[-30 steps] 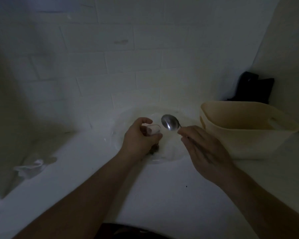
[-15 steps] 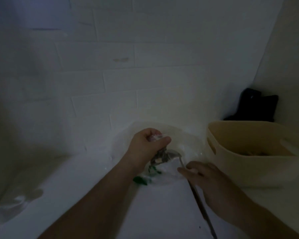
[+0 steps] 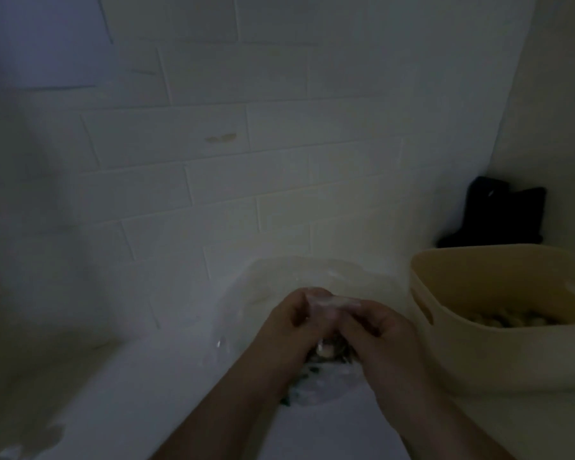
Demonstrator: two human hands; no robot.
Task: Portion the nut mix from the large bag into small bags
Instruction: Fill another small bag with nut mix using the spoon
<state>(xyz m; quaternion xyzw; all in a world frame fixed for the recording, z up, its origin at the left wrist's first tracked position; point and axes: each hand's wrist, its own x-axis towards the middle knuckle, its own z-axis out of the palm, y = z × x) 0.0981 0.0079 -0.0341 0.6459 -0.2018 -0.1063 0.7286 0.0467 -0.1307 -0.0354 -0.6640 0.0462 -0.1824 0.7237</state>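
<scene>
Between the hands, low at centre, a small bag (image 3: 329, 307) is pinched at its top edge: left hand (image 3: 289, 327) and right hand (image 3: 375, 330) both curl round the film. Nuts show in its lower part. Step in hand appears to be sealing a filled portion. Next: press the closure shut along its length, then set the bag aside. The large bag (image 3: 279, 277) lies just behind on the desk (image 3: 180, 376); a tub (image 3: 478, 343) stands close at right, crowding that side. Dim light obscures detail.

Both hands close together — left (image 3: 287, 322), right (image 3: 377, 330) — fingers curled, pinching.
</scene>
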